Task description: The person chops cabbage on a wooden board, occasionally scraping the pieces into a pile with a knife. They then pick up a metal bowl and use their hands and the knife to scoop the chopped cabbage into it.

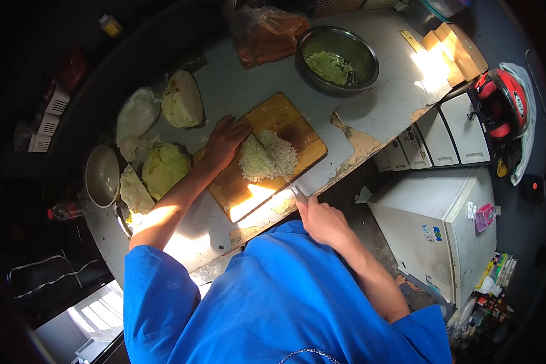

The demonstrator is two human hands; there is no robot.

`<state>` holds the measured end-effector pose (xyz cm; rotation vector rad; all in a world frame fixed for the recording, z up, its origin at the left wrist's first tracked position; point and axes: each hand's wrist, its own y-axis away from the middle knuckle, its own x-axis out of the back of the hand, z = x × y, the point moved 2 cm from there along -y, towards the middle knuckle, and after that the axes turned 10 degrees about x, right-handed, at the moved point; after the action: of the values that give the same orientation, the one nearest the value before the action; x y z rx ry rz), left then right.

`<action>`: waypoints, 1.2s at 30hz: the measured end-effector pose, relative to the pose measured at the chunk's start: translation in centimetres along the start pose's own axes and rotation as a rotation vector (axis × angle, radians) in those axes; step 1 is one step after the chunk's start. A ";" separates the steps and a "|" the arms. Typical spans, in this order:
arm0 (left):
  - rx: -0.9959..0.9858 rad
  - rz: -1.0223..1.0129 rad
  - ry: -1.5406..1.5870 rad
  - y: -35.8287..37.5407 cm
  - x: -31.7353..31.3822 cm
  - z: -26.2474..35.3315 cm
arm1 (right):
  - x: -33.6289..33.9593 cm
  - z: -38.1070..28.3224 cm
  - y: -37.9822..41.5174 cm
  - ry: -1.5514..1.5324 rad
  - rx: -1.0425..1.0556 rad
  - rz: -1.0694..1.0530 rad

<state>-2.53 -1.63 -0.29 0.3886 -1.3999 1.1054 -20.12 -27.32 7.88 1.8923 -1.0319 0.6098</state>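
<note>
My right hand (324, 221) is closed round the handle of a knife (298, 193) at the near edge of the table. The blade runs away from me across a heap of finely chopped cabbage (273, 159) on the wooden cutting board (283, 109). At the far end of the blade lies my left hand (224, 142), its fingers stretched out over the board's left side by the knife tip. Left of this hand are a leafy cabbage piece (165, 170) and a cut cabbage half (183, 103).
A steel bowl (370, 64) with chopped cabbage stands beyond the board, beside a plastic bag of orange contents (267, 36). On the left are a pale bowl (103, 176) and a clear plastic bag (138, 114). A white refrigerator (415, 230) and a red helmet (502, 103) are at right.
</note>
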 end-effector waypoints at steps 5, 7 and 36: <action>0.016 -0.010 0.147 -1.1 -0.7 -0.7 | 5.8 -3.4 0.8 -0.149 -0.035 -0.079; 0.018 -0.031 0.193 -1.1 -0.4 -0.9 | 5.6 -4.8 0.9 -0.138 -0.031 -0.071; 0.067 -0.124 0.243 -1.1 1.2 -1.6 | -3.9 -1.3 0.3 -0.058 -0.057 0.033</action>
<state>-0.99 -0.43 0.81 0.3704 -1.1137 1.0618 -22.45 -24.61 5.79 1.8558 -1.1084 0.5410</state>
